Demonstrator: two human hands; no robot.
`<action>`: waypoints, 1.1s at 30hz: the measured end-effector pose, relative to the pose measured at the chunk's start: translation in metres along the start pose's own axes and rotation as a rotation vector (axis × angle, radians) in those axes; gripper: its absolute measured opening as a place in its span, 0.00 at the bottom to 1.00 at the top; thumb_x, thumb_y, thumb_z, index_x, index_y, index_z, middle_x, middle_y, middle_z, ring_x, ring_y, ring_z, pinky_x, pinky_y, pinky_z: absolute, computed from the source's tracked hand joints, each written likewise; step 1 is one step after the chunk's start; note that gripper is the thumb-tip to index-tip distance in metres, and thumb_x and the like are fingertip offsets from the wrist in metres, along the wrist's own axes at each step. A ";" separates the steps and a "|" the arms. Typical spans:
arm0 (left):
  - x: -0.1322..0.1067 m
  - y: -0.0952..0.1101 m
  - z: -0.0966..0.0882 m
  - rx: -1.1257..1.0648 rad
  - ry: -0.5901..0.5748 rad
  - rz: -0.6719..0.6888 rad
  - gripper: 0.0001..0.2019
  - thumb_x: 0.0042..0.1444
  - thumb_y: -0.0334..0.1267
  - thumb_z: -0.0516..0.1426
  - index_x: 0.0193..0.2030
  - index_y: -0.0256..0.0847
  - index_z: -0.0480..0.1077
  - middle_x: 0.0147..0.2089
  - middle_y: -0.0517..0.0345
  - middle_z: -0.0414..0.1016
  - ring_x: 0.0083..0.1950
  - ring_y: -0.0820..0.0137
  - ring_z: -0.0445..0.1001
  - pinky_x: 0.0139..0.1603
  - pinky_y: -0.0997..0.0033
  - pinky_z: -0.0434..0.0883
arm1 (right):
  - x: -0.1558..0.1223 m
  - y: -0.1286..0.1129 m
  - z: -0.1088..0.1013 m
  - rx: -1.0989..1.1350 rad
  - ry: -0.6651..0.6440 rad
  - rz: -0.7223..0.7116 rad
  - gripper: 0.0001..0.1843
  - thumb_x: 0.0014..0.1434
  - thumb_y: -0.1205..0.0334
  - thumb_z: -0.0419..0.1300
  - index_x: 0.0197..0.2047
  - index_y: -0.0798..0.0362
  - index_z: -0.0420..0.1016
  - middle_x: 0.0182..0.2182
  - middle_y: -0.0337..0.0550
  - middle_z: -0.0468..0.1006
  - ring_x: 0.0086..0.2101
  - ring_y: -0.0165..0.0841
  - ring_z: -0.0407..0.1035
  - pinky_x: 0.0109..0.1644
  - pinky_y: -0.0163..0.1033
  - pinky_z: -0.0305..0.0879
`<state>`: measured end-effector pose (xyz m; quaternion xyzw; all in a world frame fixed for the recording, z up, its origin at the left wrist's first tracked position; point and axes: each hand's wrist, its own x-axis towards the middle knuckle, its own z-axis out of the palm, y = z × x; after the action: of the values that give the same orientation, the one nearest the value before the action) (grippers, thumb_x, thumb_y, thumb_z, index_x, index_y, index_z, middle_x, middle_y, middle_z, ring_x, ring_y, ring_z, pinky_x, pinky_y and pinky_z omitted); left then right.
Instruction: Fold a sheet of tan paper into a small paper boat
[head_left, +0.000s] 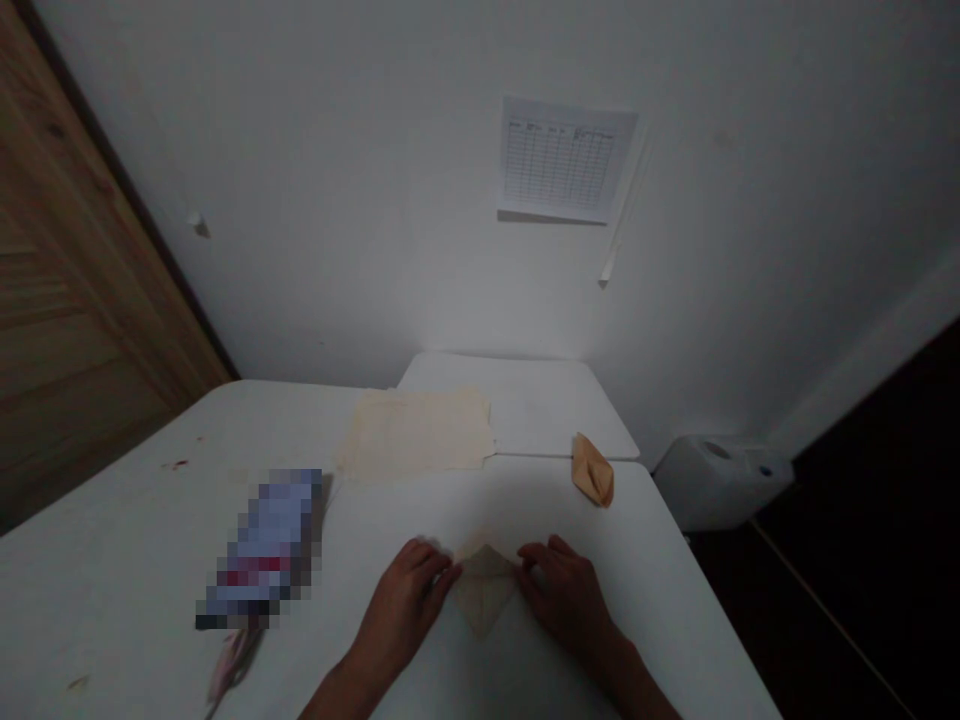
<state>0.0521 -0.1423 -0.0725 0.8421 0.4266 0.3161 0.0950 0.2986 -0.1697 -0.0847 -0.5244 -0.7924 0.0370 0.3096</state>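
A small piece of beige paper (484, 592), folded into a diamond shape, lies flat on the white table near its front. My left hand (411, 596) pinches its left corner between thumb and fingers. At the opposite corner, my right hand (564, 590) has its fingers closed on the paper's edge. The upper tip of the sheet is folded over along a crease running between the two hands. Beyond my right hand sits a folded tan paper boat (592, 470). A larger beige sheet (417, 430) with ragged edges lies farther back.
A pixelated bluish object (262, 545) with a pinkish strap (231, 664) lies on the left of the table. A white board (525, 400) rests against the wall. A printed chart (566, 160) hangs above, and a white box-like container (720, 480) stands beyond the right edge.
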 end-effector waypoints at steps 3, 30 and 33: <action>0.002 -0.001 0.003 0.020 -0.017 -0.022 0.13 0.65 0.38 0.51 0.31 0.41 0.72 0.32 0.54 0.72 0.37 0.63 0.72 0.38 0.63 0.71 | 0.001 -0.001 -0.003 0.021 -0.002 0.020 0.06 0.62 0.65 0.58 0.43 0.52 0.73 0.31 0.41 0.79 0.35 0.35 0.70 0.39 0.36 0.65; 0.005 0.001 0.003 -0.178 -0.101 0.158 0.10 0.62 0.31 0.54 0.48 0.44 0.71 0.44 0.51 0.71 0.46 0.63 0.70 0.46 0.62 0.72 | 0.009 0.003 0.001 0.088 -0.111 -0.057 0.07 0.60 0.69 0.60 0.33 0.48 0.77 0.32 0.36 0.81 0.33 0.31 0.70 0.40 0.35 0.63; 0.011 0.008 0.000 -0.185 -0.190 0.147 0.11 0.61 0.31 0.55 0.49 0.45 0.72 0.44 0.52 0.70 0.46 0.64 0.70 0.45 0.64 0.72 | 0.010 0.003 0.001 0.052 -0.130 -0.113 0.09 0.61 0.69 0.59 0.34 0.47 0.78 0.32 0.37 0.81 0.33 0.31 0.70 0.39 0.34 0.63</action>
<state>0.0621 -0.1388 -0.0640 0.8848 0.3221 0.2788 0.1886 0.2979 -0.1596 -0.0824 -0.4672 -0.8379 0.0739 0.2723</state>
